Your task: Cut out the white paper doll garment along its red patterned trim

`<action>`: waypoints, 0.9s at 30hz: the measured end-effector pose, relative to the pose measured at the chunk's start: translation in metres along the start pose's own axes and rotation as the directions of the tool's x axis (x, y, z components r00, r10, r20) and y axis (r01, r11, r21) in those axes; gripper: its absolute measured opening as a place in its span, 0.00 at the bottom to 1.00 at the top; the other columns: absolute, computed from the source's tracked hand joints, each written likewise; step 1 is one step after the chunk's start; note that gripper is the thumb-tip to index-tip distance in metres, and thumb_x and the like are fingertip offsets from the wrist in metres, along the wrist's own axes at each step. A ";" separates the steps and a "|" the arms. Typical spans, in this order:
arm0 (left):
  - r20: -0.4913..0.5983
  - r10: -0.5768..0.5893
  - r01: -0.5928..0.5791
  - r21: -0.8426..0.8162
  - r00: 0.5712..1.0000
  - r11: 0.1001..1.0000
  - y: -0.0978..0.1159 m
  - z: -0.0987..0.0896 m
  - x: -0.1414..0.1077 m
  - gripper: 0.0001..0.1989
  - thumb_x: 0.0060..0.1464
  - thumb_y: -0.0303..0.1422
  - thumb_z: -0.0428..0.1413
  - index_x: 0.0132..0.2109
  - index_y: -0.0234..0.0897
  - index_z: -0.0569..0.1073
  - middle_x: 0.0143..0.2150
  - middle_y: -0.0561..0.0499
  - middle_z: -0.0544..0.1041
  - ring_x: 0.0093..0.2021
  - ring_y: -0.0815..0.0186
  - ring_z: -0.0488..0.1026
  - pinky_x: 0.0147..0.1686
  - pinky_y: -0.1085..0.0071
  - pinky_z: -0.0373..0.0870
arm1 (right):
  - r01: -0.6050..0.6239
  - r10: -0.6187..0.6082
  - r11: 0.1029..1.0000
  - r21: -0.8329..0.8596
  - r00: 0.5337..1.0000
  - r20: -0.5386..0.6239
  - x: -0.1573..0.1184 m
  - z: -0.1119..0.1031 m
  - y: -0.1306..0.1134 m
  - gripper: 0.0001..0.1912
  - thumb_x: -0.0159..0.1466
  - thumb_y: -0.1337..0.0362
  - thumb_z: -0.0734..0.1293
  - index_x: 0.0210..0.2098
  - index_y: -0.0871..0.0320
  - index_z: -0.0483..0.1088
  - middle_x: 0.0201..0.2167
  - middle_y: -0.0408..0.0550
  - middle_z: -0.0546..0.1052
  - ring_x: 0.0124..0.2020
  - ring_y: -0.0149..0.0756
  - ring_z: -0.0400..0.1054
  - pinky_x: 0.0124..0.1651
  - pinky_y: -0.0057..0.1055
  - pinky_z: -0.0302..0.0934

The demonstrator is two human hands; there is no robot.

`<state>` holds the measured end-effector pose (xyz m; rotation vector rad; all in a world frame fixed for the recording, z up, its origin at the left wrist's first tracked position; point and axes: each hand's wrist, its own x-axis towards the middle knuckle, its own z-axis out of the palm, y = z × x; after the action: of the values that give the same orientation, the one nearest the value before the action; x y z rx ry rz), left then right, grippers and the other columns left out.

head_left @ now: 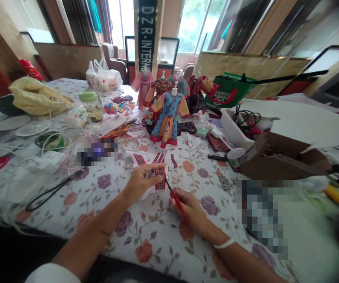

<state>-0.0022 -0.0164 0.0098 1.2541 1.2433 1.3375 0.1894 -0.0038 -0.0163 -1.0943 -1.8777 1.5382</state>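
Observation:
My left hand (141, 179) pinches a white piece of fabric (160, 184) with a red and black patterned band, thumb and forefinger pressing on it. Wrapped round the red handles of a pair of scissors (179, 205) are the fingers of my right hand (191, 208). The dark blades point up and away, at the right edge of the fabric. Whether they cut into it I cannot tell. Small patterned strips (174, 160) lie just beyond my hands. Behind them stands a doll-size blue and orange robe (166, 118) on a small white stand.
More small robes (144, 88) stand behind the blue one. To the right are a cardboard box (284, 157), a white bin (237, 125) and a green bag (224, 90). On the left lie a power strip (24, 177), a glass jar (94, 108) and a yellow bag (35, 94). A flowered cloth (98, 204) covers the table.

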 end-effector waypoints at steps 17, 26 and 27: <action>-0.013 -0.010 0.009 -0.023 1.000 1.000 -0.001 -0.003 0.001 0.15 0.48 0.32 0.63 0.45 0.38 0.80 0.45 0.48 0.81 0.47 0.58 0.75 0.49 0.67 0.68 | -0.037 0.037 0.998 -0.047 0.999 0.009 0.000 -0.001 -0.002 0.22 0.55 0.48 0.66 0.19 0.56 0.55 0.18 0.37 0.55 0.21 0.28 0.47 0.23 0.27 0.43; 0.027 -0.012 0.013 -0.015 1.000 1.000 0.001 -0.005 0.001 0.16 0.47 0.32 0.64 0.46 0.39 0.79 0.48 0.48 0.80 0.51 0.57 0.73 0.52 0.67 0.66 | -0.011 0.009 0.999 0.030 0.999 0.041 0.000 -0.001 0.001 0.24 0.56 0.46 0.65 0.19 0.56 0.54 0.17 0.37 0.54 0.20 0.27 0.46 0.22 0.27 0.41; 0.029 -0.011 0.011 -0.012 1.000 1.000 0.001 -0.005 0.001 0.16 0.47 0.32 0.64 0.46 0.39 0.79 0.48 0.48 0.80 0.51 0.57 0.73 0.52 0.67 0.66 | -0.007 0.005 0.999 0.045 0.999 0.048 0.000 -0.001 0.001 0.24 0.57 0.45 0.65 0.20 0.56 0.54 0.17 0.36 0.54 0.20 0.26 0.45 0.21 0.26 0.40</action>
<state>-0.0075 -0.0161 0.0107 1.2524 1.2183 1.3131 0.1905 -0.0035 -0.0170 -1.0533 -1.8636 1.6158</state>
